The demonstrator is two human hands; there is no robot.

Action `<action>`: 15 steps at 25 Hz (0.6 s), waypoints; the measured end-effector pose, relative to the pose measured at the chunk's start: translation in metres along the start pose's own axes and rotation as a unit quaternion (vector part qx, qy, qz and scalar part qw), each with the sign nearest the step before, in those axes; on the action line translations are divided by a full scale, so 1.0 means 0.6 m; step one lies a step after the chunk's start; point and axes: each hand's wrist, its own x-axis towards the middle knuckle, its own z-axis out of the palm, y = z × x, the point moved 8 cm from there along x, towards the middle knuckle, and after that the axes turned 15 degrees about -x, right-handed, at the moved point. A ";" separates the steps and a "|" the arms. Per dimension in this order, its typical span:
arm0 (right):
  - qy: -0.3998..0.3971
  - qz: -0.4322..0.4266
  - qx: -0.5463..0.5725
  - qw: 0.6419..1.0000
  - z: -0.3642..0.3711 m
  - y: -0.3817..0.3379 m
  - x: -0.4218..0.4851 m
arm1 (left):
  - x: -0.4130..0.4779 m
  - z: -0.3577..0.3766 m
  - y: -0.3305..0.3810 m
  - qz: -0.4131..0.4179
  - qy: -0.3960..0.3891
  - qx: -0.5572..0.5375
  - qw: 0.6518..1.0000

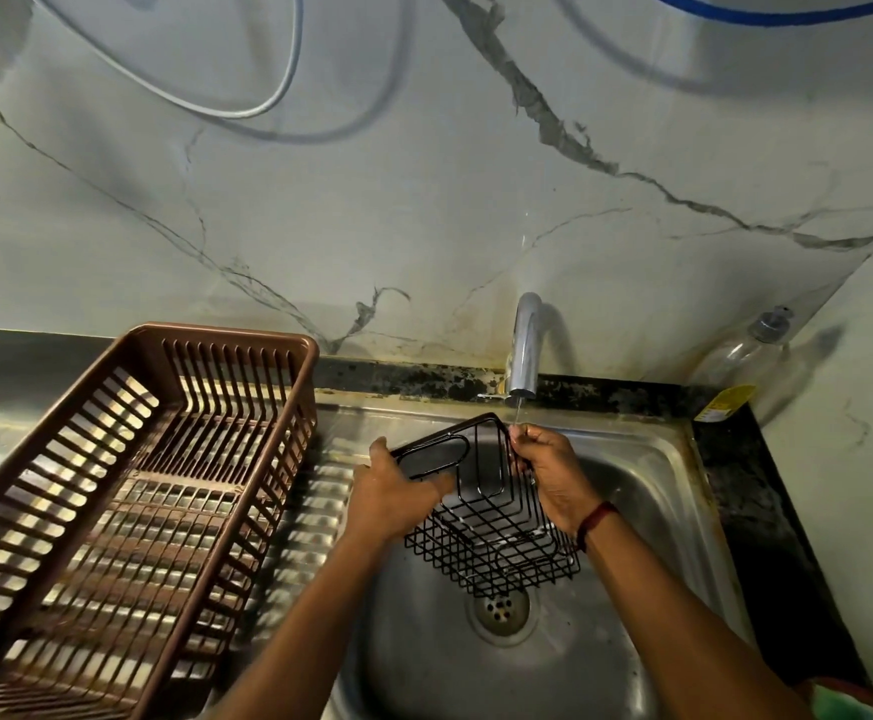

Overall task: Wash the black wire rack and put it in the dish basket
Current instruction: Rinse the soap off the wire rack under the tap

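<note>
Over sink (632, 459), both hands (398, 493) (554, 475) clasping rack (497, 537)

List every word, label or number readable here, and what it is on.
Yellow label at the base of the bottle: print too blurred to read.
No other text shows on the rack, basket, tap or sink.
</note>
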 end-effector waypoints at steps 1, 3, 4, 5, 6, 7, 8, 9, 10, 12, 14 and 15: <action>0.006 -0.002 -0.025 1.000 0.003 -0.002 0.000 | -0.002 0.007 0.006 0.003 0.008 0.044 0.999; 0.020 -0.004 -0.120 0.993 0.014 -0.007 0.003 | 0.000 0.020 0.007 -0.018 0.008 0.083 0.996; 0.021 -0.017 -0.176 0.984 0.026 -0.018 0.001 | 0.001 0.023 0.006 -0.029 0.017 0.082 0.996; 0.016 -0.049 -0.230 0.972 0.041 -0.037 -0.001 | 0.004 0.025 0.003 -0.035 0.032 0.071 0.996; 0.004 -0.094 -0.284 0.954 0.059 -0.059 -0.006 | 0.006 0.027 0.000 -0.039 0.048 0.052 0.997; -0.009 -0.136 -0.335 0.932 0.075 -0.075 -0.011 | 0.005 0.028 0.000 -0.040 0.059 0.035 0.997; -0.023 -0.163 -0.376 0.912 0.086 -0.080 -0.015 | 0.003 0.029 0.000 -0.040 0.065 0.022 0.997; -0.036 -0.181 -0.406 0.895 0.091 -0.081 -0.024 | 0.001 0.029 0.003 -0.036 0.068 0.011 0.997; -0.051 -0.202 -0.427 0.880 0.092 -0.072 -0.033 | 0.001 0.028 0.004 -0.038 0.072 0.006 0.997; -0.070 -0.239 -0.444 0.861 0.088 -0.043 -0.063 | 0.004 0.025 0.008 -0.046 0.082 -0.003 0.996; -0.063 -0.215 -0.387 0.894 0.058 0.006 -0.074 | 0.010 0.024 0.008 -0.053 0.094 -0.016 0.994; -0.049 -0.155 -0.341 0.926 0.035 0.035 -0.067 | 0.012 0.024 0.008 -0.051 0.097 -0.017 0.994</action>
